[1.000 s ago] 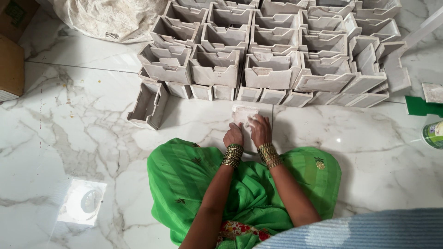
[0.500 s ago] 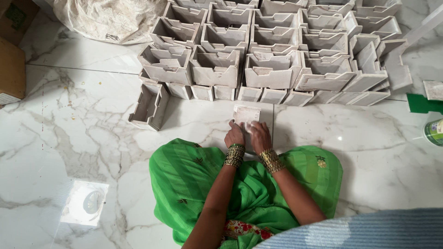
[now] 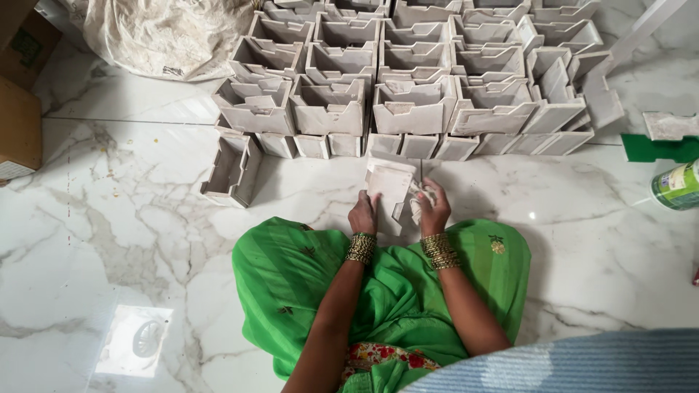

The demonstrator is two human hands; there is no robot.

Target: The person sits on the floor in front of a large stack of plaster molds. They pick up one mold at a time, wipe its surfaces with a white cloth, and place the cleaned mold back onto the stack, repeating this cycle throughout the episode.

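Nearest to you, your lap is covered in green cloth (image 3: 378, 291), and both forearms reach forward over it, each wrist ringed with gold bangles (image 3: 360, 248). Your left hand (image 3: 362, 213) has its fingers curled closed around the near left edge of a small white tray-like piece (image 3: 389, 182), lifting it just above the white marble floor (image 3: 109, 240). Your right hand (image 3: 432, 206) holds the same piece from its right side, fingers bent in with a scrap of white cloth (image 3: 422, 195) bunched between them and the piece; how tightly they press you cannot tell from here. The piece sits tilted, its flat face turned up toward you. Just beyond it runs a row of the same pale pieces lying on the floor, and behind that row stand stacked grey-white trays (image 3: 411, 105) in several ranks. One lone tray (image 3: 234, 169) lies apart to the left. Further right sit a green can (image 3: 677, 185) and a green flat piece (image 3: 659, 149); a pale sack (image 3: 164, 33) lies far left
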